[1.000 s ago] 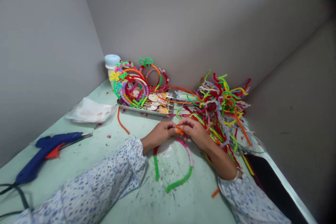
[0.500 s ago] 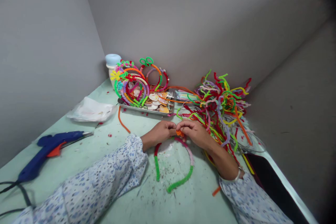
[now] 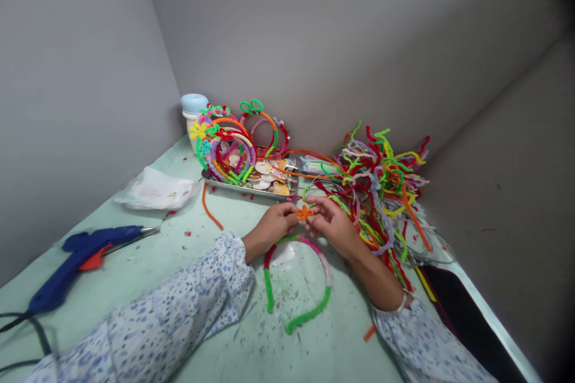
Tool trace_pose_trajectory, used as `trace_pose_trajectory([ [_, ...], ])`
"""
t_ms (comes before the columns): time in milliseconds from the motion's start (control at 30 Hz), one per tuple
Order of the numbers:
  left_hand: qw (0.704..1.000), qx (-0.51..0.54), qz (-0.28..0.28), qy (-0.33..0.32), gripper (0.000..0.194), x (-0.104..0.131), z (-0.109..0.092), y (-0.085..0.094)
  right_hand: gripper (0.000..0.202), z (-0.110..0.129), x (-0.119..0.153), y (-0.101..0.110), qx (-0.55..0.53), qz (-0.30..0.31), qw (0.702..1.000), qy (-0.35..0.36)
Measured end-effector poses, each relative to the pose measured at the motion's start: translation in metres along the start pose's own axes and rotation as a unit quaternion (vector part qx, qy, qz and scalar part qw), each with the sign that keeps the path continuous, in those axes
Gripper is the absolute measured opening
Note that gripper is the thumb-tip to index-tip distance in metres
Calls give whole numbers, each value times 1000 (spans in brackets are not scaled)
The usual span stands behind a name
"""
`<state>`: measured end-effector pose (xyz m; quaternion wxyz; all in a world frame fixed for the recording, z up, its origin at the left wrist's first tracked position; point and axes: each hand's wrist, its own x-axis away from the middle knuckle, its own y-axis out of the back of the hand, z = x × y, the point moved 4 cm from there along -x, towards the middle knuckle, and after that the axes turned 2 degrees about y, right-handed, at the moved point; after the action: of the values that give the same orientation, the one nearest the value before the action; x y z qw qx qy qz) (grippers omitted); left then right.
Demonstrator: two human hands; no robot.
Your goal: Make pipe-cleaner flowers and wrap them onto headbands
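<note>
Between my two hands is a small orange pipe-cleaner flower, its petals facing up. My left hand pinches it from the left with thumb and fingers. From the other side my right hand grips its right edge, fingers partly spread behind. Just below, a headband wrapped in pipe cleaner lies on the table, its arch under the hands and its two ends toward me. Red, green, pink and pale pink sections cover it.
A metal tray at the back holds decorated headbands and flat round pieces. Loose pipe cleaners heap at right beside a dark flat object. A blue glue gun, plastic bag and lidded bottle stand left.
The orange flower, mostly covered by fingers before, now shows its spread petals. Both hands have opened out slightly around it, and my right fingers have lifted. The headband stays in place.
</note>
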<state>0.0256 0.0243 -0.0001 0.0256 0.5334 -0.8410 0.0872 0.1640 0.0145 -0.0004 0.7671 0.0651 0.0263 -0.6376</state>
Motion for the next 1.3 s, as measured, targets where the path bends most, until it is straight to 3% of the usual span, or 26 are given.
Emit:
trace_pose_trajectory([
  [233,1000,2,24,-1,12,-2,3,3,30,5,2,2,33,-19,999,30],
  [467,998,-1,60,-7,11,1,1,-1,23,9,1,9,-13,-23,1000,-5],
  [733,994,-34,102,-8,15,1,1,-2,13,19,1,9,83,-16,995,43],
  [933,998,8,52,-21,15,1,1,0,24,20,3,11,52,-7,998,-17],
  [1067,999,15,40,-20,21,0,1,0,18,8,1,12,45,-11,998,-51],
  [1300,999,-26,21,-42,20,2,2,1,20,-8,-2,8,-66,-36,994,-80],
])
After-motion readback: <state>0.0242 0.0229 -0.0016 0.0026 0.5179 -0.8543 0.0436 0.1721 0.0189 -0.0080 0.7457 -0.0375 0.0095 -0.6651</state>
